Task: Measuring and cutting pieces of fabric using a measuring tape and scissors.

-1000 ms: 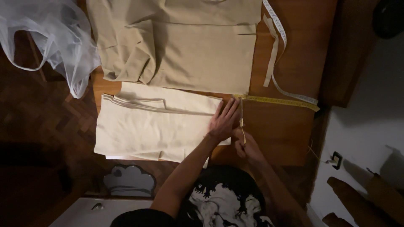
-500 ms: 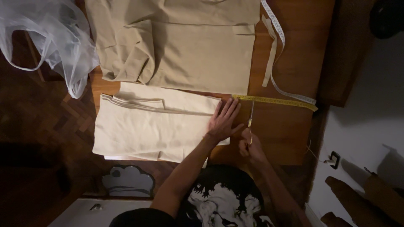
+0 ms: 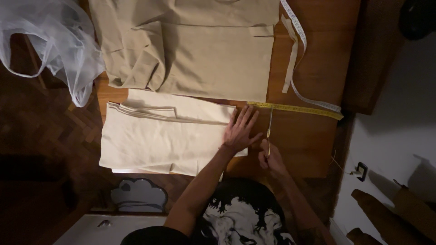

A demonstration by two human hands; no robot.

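My left hand (image 3: 240, 130) lies flat, fingers spread, on the right edge of a folded cream cloth (image 3: 159, 136) on a wooden table (image 3: 313, 149). My right hand (image 3: 269, 159) grips a pair of scissors (image 3: 270, 129) whose blades point away from me, just right of the cloth's edge. The blade tips reach a yellow measuring tape (image 3: 295, 109) laid across the table beyond the cloth.
A larger beige cloth (image 3: 200, 50) covers the far part of the table. A white tape and fabric strip (image 3: 293, 54) trail along its right side. A sheer plastic bag (image 3: 50, 45) hangs at the left over parquet floor. A white wall with a socket (image 3: 361, 170) stands at the right.
My right hand has shifted slightly towards me and to the right with the scissors. My left hand has stayed pressed on the cream cloth.
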